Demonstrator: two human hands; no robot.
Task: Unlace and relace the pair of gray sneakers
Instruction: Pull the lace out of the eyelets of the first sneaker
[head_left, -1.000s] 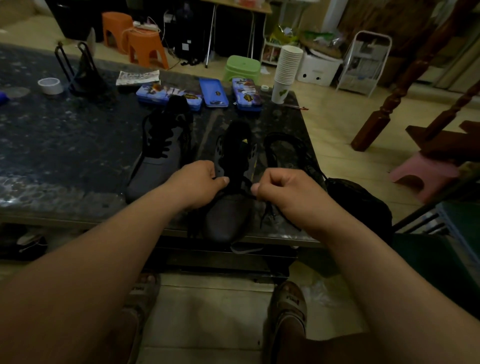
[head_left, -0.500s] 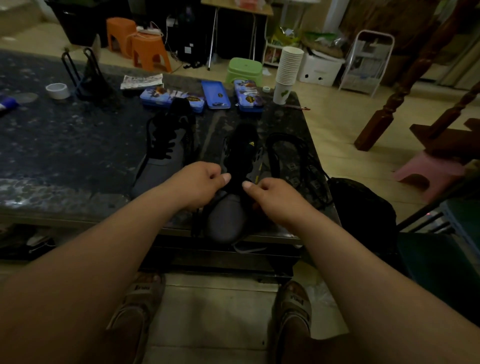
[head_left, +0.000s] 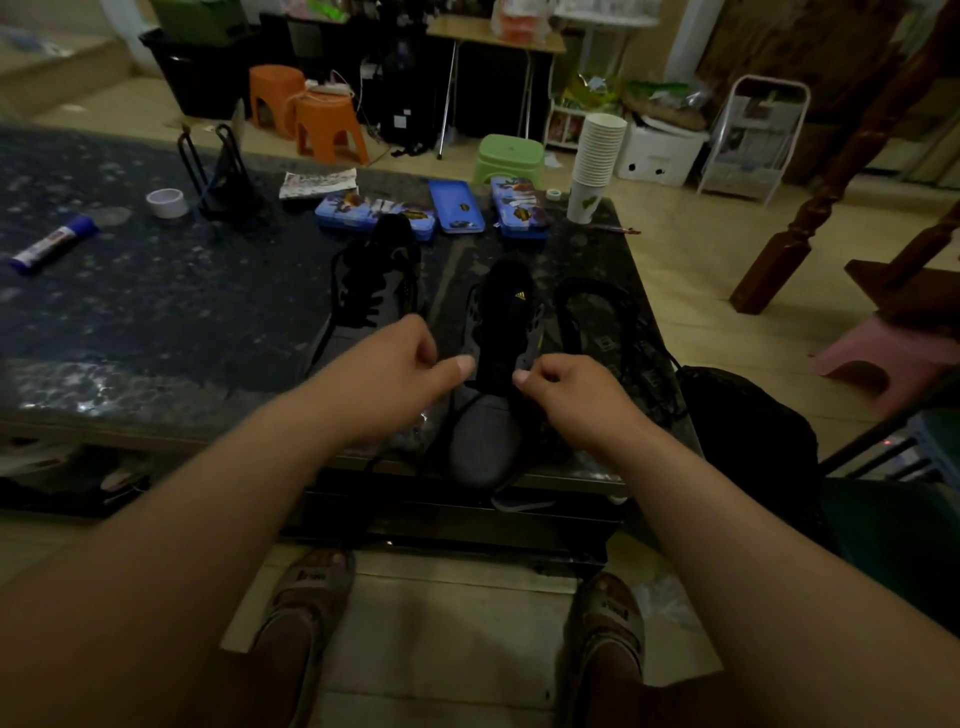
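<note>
Two gray sneakers stand on the dark marble table (head_left: 130, 322), toes toward me. The left sneaker (head_left: 363, 301) still carries its black laces. The right sneaker (head_left: 493, 415) sits at the table's near edge with its black tongue up. My left hand (head_left: 395, 369) has its fingers curled and pinches a black lace at that shoe's left side. On the shoe's right side, my right hand (head_left: 566, 395) pinches the other lace end by the eyelets. The dim light hides the lace's path between my fingers.
A black strap loop (head_left: 597, 322) lies right of the shoes beside a dark bag (head_left: 748, 431). Blue tins (head_left: 457, 205), a paper cup stack (head_left: 595, 156), a tape roll (head_left: 166, 202) and a glue stick (head_left: 52, 244) sit farther back. Stools stand on the floor beyond.
Both hands have moved forward along the right sneaker and closer together, now pinching at its eyelets. The camera has tilted, showing more of the table's left side.
</note>
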